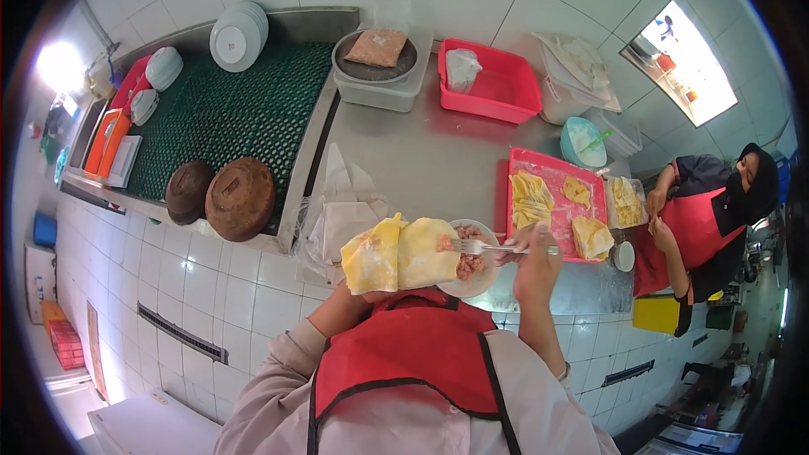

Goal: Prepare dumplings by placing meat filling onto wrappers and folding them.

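My left hand (377, 296) is mostly hidden beneath a stack of floured yellow dough wrappers (425, 268) that it supports; a bit of the hand shows at their lower edge. One wrapper is folded over at the left. In my right hand (534, 259) is a metal fork (471, 247), held level by its handle. Its tines meet a small dab of pink filling at the wrappers' right edge. Partly under the wrappers and fork sits a white bowl (485, 287) of raw pink minced meat (469, 268).
A pink tray (510, 167) holds more wrappers to the right, near a turquoise bowl (573, 138) with white powder. Behind stands a red basin (493, 112). Stacked plates (237, 38) and clay bowls (240, 199) rest on green matting. A co-worker (689, 227) stands at right.
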### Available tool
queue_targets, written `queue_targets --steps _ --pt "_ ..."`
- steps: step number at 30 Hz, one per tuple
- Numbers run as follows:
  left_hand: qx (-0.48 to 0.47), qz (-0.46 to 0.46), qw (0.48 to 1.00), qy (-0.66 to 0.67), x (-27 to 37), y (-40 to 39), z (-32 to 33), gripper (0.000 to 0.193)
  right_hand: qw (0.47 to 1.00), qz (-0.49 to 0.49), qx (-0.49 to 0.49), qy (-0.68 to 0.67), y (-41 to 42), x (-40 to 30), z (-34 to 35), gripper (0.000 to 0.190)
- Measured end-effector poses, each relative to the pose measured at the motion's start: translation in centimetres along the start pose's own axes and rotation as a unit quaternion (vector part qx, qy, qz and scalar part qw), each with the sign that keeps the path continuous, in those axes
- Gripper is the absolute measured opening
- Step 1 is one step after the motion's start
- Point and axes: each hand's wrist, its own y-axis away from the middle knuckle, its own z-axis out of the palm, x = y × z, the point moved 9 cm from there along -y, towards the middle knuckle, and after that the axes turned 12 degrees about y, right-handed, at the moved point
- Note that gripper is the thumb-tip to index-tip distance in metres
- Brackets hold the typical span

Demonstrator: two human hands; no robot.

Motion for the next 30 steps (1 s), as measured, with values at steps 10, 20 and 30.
queue_targets --steps 10,20,30 --pt "-0.09 -0.027 0.995 0.042 -0.7 -0.1 2.4 0.061 0.98 0.063 0.048 -0.182 -1.8 1.8 -1.8 0.048" --pt "-0.05 -0.031 0.998 -0.033 -1.4 -0.2 4.3 0.064 0.943 0.224 -0.238 0.059 -0.3 6.7 5.2 0.026" --pt "0.01 0.051 0.985 -0.165 0.7 -1.2 -2.8 0.056 0.956 -0.03 -0.185 0.224 0.7 1.7 7.9 0.014"
